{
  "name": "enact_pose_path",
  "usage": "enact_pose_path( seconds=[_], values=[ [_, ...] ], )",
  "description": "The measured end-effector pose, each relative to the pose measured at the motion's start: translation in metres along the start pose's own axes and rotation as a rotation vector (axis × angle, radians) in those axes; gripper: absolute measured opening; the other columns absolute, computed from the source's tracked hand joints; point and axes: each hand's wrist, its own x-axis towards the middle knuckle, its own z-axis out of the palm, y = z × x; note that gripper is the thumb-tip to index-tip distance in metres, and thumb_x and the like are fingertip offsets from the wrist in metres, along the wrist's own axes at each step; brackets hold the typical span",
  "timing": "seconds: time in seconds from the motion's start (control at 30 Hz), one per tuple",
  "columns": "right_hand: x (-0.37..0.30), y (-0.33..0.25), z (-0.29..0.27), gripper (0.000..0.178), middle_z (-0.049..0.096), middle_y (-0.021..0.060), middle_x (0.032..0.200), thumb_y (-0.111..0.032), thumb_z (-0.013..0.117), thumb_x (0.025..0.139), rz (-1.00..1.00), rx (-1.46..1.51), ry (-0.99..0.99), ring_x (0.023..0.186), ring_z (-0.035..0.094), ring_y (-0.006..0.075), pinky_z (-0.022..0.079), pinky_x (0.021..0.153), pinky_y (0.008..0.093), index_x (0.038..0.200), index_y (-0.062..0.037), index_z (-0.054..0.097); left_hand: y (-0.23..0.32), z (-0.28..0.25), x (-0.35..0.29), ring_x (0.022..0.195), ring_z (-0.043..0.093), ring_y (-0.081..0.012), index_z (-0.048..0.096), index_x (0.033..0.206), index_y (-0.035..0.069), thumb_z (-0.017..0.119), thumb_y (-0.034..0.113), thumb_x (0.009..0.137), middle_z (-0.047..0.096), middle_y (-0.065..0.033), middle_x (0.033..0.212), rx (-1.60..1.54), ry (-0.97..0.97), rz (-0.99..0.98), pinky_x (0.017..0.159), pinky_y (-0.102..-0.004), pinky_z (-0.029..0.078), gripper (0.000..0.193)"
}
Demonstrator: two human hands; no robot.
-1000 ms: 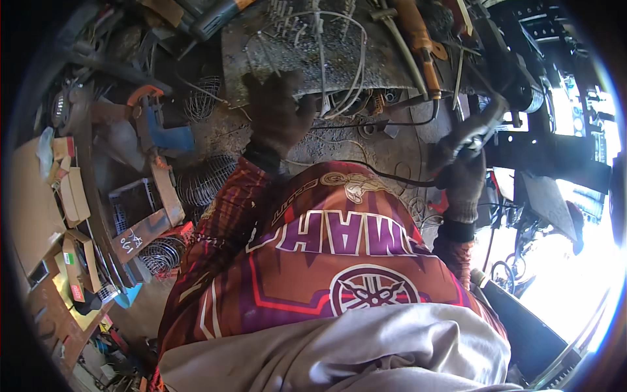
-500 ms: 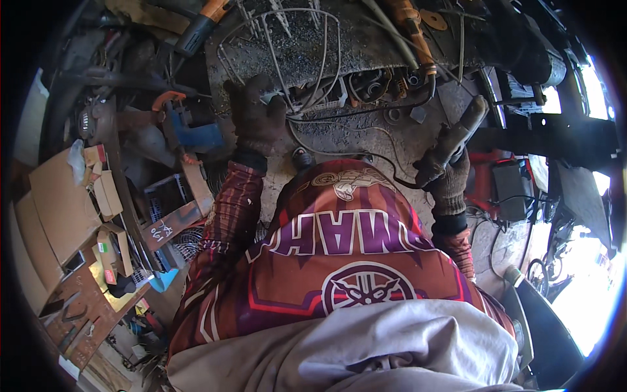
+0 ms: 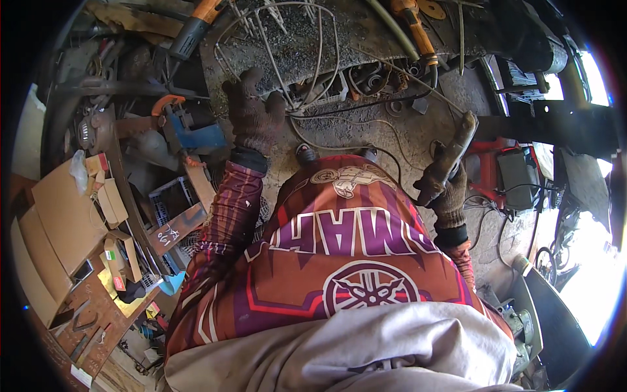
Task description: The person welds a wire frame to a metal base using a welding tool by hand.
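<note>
Brown knitted gloves cover both hands. My left hand [image 3: 251, 114] is at the near edge of the dark worktable [image 3: 375, 108], its fingers and thumb apart. Beside it stands a bent wire frame [image 3: 319, 62], one thin leg reaching down to the fingers; whether they touch it I cannot make out. My right hand [image 3: 447, 186] is closed around a welding electrode holder [image 3: 454, 147], tilted up and to the right. From its head a thin welding rod [image 3: 411, 81] slants up and left, its far end close to the frame's right side.
Orange-handled power tools [image 3: 189, 32] [image 3: 418, 32] lie on the table. Bolts and metal scraps [image 3: 375, 83] fill a slot along its front. At left are a blue-and-orange tool [image 3: 196, 134] and cardboard boxes [image 3: 62, 215]. A red-framed machine [image 3: 483, 166] and cables [image 3: 503, 228] stand right.
My right hand and the electrode holder have lowered slightly, and the rod now shows clearly slanting toward the wire frame. My left hand stays beside the frame. The whole view has shifted a little.
</note>
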Motion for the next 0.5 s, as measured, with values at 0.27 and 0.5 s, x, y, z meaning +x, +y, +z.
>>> enact_pose_path(
  seconds=[0.27, 0.5],
  values=[
    [0.000, 0.015, -0.009, 0.042, 0.062, 0.0061, 0.082, -0.008, 0.069, 0.083, -0.083, -0.073, -0.014, 0.064, 0.064, 0.0185, 0.060, 0.058, 0.0364, 0.120, -0.0011, 0.052, -0.003, 0.002, -0.004, 0.105, 0.054, -0.0416, 0.053, 0.121, 0.005, 0.069, 0.015, 0.075, 0.059, -0.0191, 0.112, 0.001, 0.043, 0.065, 0.098, -0.0504, 0.040, 0.050],
    [0.000, 0.008, -0.013, 0.053, 0.060, 0.0041, 0.083, -0.010, 0.067, 0.085, -0.043, -0.118, -0.032, 0.065, 0.063, 0.0159, 0.060, 0.058, 0.0347, 0.134, -0.0017, 0.047, 0.006, -0.006, 0.001, 0.100, 0.059, -0.0399, 0.054, 0.120, -0.001, 0.066, 0.012, 0.078, 0.058, -0.0242, 0.111, 0.046, -0.020, 0.067, 0.090, -0.0453, 0.047, 0.046]
  ],
)
